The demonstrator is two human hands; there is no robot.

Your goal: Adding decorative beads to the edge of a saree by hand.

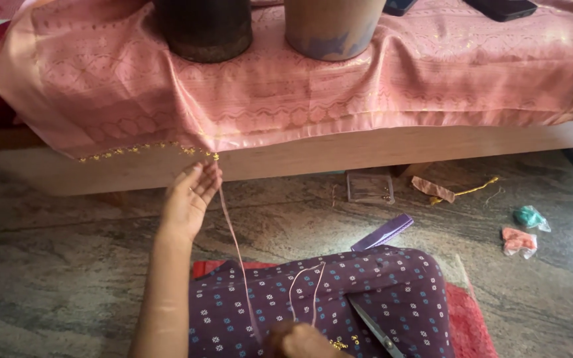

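Observation:
My left hand (190, 194) reaches up to the lower hem of a pink patterned cloth (286, 86), its fingertips pinching the edge where a row of small gold beads (147, 150) is sewn. A pink thread (237, 245) runs from that spot down to my right hand (300, 341), which is closed on the thread over my lap at the bottom edge. My lap is covered by purple dotted fabric (339, 298). Scissors (374, 328) lie on it beside the right hand.
The cloth drapes over a low wooden ledge (366, 149) weighted by two round pots (203, 26). On the stone floor lie a small clear box (370, 186), a purple strip (382, 232), a pink thread bundle with gold thread (442, 191), and two small packets (524, 229). A red mat (469, 318) lies under me.

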